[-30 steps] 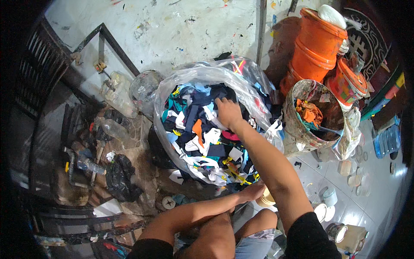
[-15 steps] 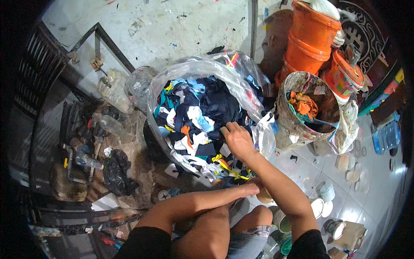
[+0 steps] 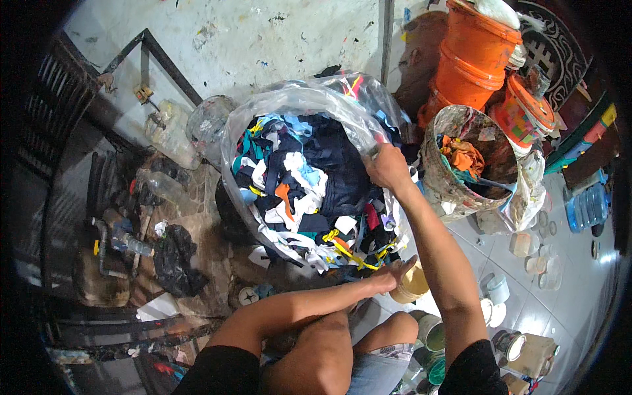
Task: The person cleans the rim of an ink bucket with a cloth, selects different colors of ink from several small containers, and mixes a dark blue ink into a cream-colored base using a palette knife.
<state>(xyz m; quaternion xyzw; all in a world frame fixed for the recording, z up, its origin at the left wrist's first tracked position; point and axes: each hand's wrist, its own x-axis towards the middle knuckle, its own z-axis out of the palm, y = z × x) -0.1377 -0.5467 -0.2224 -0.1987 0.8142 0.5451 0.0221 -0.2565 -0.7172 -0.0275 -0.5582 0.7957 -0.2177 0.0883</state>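
A large clear plastic bag (image 3: pixel 276 105) full of mixed cloth scraps (image 3: pixel 309 191) in navy, white, blue and orange stands in front of me. My right hand (image 3: pixel 385 168) grips the bag's right rim, fingers closed on the plastic. My left hand (image 3: pixel 392 276) reaches across my knee to the bag's lower edge, fingers stretched out flat, touching the scraps near a small tan pot (image 3: pixel 411 286).
A paint-stained bucket (image 3: pixel 461 191) with orange rags stands right of the bag, orange buckets (image 3: pixel 474 59) behind it. Small paint pots (image 3: pixel 497 289) crowd the tiled floor at right. Plastic bottles (image 3: pixel 164 135), a black bag (image 3: pixel 178 260) and a metal frame (image 3: pixel 151 46) lie at left.
My right hand has left the scraps in the middle of the bag and moved to its right rim, taking hold of the plastic. My left hand stays low by the bag.
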